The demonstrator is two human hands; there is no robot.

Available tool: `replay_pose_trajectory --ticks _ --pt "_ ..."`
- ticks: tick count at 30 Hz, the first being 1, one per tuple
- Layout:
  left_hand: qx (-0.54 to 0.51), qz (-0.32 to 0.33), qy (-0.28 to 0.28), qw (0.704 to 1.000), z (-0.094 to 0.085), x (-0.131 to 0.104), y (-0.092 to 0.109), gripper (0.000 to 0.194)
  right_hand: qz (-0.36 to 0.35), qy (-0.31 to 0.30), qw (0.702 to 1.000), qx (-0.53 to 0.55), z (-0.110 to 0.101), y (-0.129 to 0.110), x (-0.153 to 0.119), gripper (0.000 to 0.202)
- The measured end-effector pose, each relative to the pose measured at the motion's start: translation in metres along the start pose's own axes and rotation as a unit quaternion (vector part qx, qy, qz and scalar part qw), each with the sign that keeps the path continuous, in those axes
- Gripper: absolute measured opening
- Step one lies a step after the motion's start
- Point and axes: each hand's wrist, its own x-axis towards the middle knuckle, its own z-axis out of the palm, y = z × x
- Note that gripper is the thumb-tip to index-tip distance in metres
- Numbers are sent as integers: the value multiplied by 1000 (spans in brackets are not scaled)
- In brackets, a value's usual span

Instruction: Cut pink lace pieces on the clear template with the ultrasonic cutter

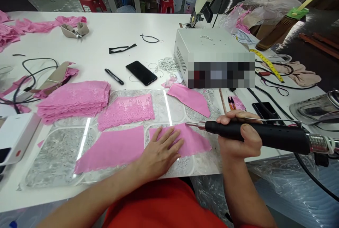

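Wearing red shirt (164,207), closest to camera. Pressing pink fabric panel (196,143) onto translucent mat (59,157) on white bench (106,37) with left grip (160,152), palm down, fingers spread. Wrapping right grip (237,145) around black handpiece (280,138), holding its metal tip (196,125) at panel's upper edge; hard to tell if touching. Working beside second pink panel (113,147), just left.

The right edge cuts the tool (280,138) — grey box's front (221,74) blurred.
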Motion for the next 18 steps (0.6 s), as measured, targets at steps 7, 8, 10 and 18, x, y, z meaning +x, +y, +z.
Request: replay_pose_trajectory --ticks 7,8,10,18 --pt "-3 3 3 1000 -1 0 0 38 -16 7 1000 -6 -2 2 2 16" --pt "-4 3 2 1000 -1 0 0 38 -15 5 1000 -4 -2 2 1 17" --pt "-7 2 3 1000 -2 0 0 38 -12 -4 1000 2 -1 1 1 17" --pt "-3 -1 0 1000 -1 1 1 38 -17 -18 1000 -4 0 1 0 14"
